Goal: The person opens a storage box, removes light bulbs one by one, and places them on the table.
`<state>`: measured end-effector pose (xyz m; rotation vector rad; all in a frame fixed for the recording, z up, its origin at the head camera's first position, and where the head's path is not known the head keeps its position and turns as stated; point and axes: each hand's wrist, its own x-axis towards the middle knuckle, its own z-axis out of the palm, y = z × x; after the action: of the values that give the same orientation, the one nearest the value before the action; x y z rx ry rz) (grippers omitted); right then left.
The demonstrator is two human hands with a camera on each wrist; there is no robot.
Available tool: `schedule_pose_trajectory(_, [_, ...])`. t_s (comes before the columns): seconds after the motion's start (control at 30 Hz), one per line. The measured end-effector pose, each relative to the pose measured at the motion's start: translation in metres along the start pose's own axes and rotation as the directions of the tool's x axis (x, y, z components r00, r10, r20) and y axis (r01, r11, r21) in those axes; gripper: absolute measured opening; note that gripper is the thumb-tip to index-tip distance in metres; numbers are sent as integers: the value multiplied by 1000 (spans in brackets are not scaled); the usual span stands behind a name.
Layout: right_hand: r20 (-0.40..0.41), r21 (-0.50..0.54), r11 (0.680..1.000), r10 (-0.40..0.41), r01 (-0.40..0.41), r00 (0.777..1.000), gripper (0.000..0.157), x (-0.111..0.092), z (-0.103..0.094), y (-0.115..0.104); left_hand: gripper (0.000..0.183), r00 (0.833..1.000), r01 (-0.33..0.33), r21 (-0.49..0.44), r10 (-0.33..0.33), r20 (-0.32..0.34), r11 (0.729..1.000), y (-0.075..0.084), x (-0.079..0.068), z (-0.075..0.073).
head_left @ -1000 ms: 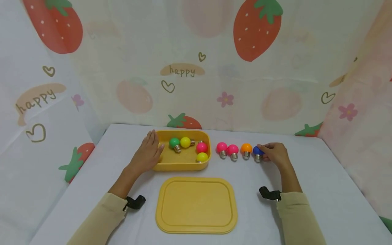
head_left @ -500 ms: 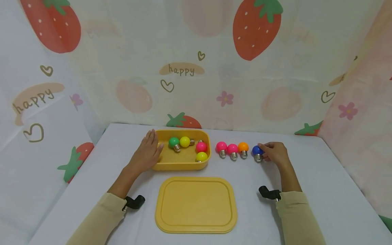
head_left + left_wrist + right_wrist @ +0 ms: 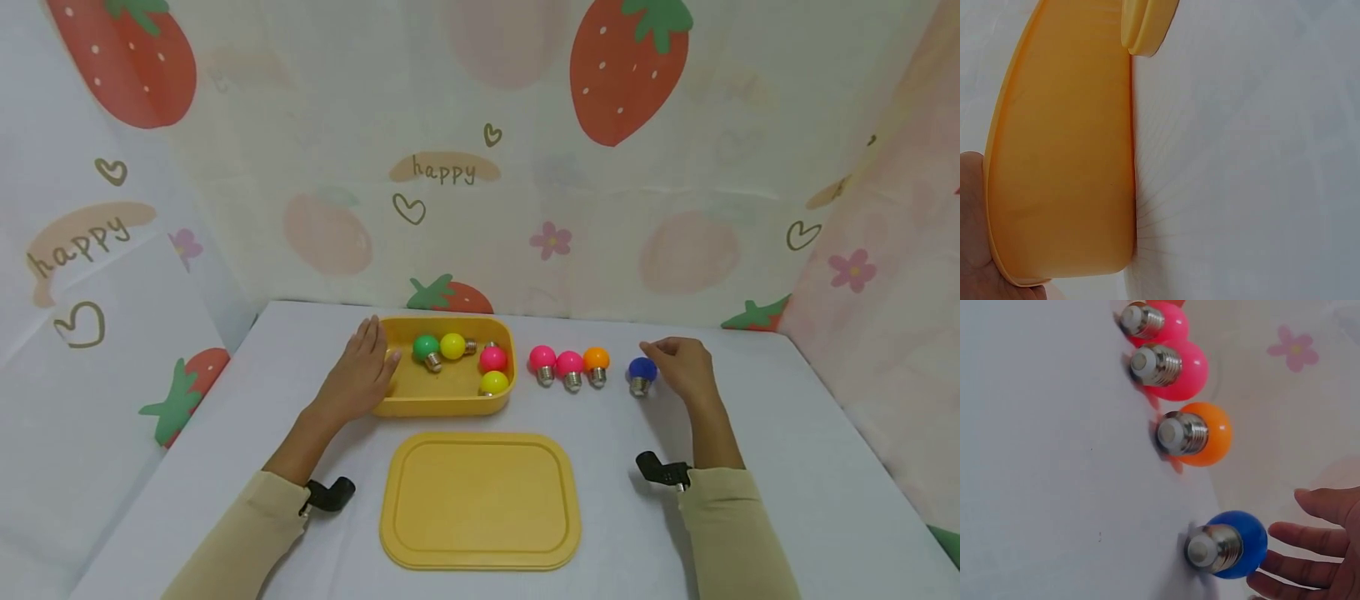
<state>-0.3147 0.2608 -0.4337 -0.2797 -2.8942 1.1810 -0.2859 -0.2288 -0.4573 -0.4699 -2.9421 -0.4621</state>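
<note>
My left hand (image 3: 356, 371) rests along the left end of a yellow plastic box (image 3: 442, 407), its fingers straight over the rim. The left wrist view shows the box's outer wall (image 3: 1063, 156) beside part of that hand. Inside the box lie a green bulb (image 3: 426, 347), two yellow bulbs and a pink bulb (image 3: 492, 358). On the right, my right hand (image 3: 682, 367) holds nothing, its fingers loosely extended right behind a blue light bulb (image 3: 1244, 540). The blue bulb lies on the white cloth with its metal screw base toward me.
Between the box and the blue bulb lie two pink bulbs (image 3: 570, 364) and an orange bulb (image 3: 597, 358) in a row. A yellow lid (image 3: 480, 500) lies flat in front of the box. A printed cloth wall (image 3: 525, 192) stands behind the table.
The orange bulb has moved left, close to the pink ones. My right hand has let go of the blue bulb and lifted slightly away; that bulb sits a little further right. The left hand stays put.
</note>
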Motion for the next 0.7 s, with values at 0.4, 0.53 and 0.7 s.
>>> schedule_pose_trajectory(0.4, [-43, -8, 992, -123, 123, 991, 58, -4, -7, -11, 66, 1000, -8, 4, 8, -4, 1000, -2, 2, 1])
schedule_pose_trajectory(0.53, [-60, -12, 988, -154, 154, 986, 58, -7, -10, -17, 66, 1000, -5, 4, 5, -1, 1000, -2, 2, 0])
schedule_pose_trajectory(0.7, [-73, -17, 986, -167, 166, 983, 58, -14, -12, -29, 67, 1000, -5, -2, 5, 4, 1000, -2, 1, 0])
